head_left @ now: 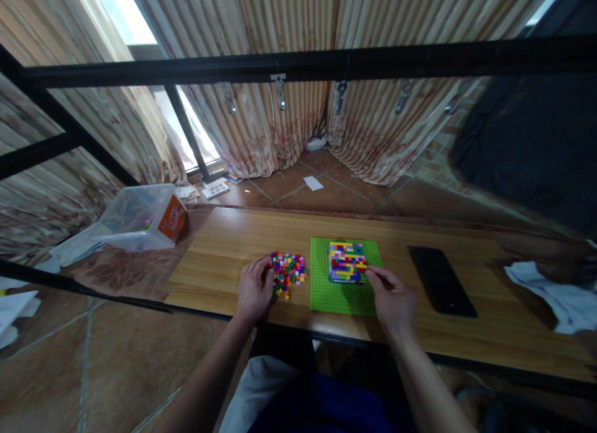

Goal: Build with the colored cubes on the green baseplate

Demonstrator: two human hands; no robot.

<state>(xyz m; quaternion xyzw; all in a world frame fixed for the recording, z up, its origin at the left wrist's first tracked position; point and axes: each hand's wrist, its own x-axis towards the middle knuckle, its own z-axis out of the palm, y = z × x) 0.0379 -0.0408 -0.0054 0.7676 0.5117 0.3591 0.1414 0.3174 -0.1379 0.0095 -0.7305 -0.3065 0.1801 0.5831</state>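
1. The left hand (pixel 254 290) rests on the wooden table (pixel 224 259), fingers loosely curled against the near-left edge of the pile of loose coloured bricks (pixel 288 274). Whether it has a brick pinched I cannot tell; the fingertips are too small and blurred. A careless sweep from this hand could scatter the bricks, and those at the front of the pile lie close enough to the table's front edge to roll off onto the tiled floor.

2. The right hand (pixel 392 296) reaches to the near-right corner of the multicoloured brick block (pixel 347 262) with thumb and forefinger drawn narrow, seemingly touching or pressing at that corner. I judge that pressing off-centre there could tip the block or pop loose its upper rows.

3. The block stands on the far half of the green baseplate (pixel 342 296), which lies flat on the table just right of the pile. Nothing visibly holds the baseplate down, so a sideways push from the right hand could slide it into the loose bricks.

4. A black phone (pixel 441 280) lies near the right hand, apart from the baseplate. The right forearm could nudge it if it swings outward.

5. A clear plastic box (pixel 140 218) sits well left of the table, out of harm's way.
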